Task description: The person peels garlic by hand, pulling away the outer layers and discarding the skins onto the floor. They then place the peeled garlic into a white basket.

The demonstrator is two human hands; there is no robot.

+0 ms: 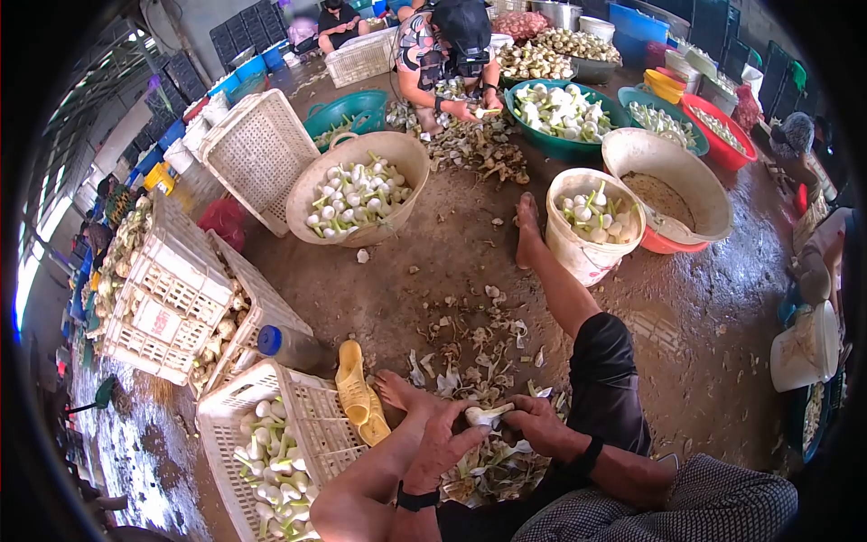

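Note:
Between my two hands is a white garlic bulb [489, 415] with a short stem, held low over the floor between my legs. My left hand [444, 441] closes around the bulb's left side. From the other side my right hand [540, 425] grips its stem end, fingers pressed together. A heap of garlic peelings [492, 470] lies on the floor right below. Close to my left leg stands a white plastic crate [321, 425] holding peeled garlic bulbs with green stems [273, 465].
Yellow shoes [359, 394] and a blue-lidded jar [287, 347] sit by the crate. Stacked crates [167, 312] rise at the left. Ahead are a beige basin of garlic [415, 158] and a white bucket [578, 256]. Another person [452, 54] works over garlic beyond.

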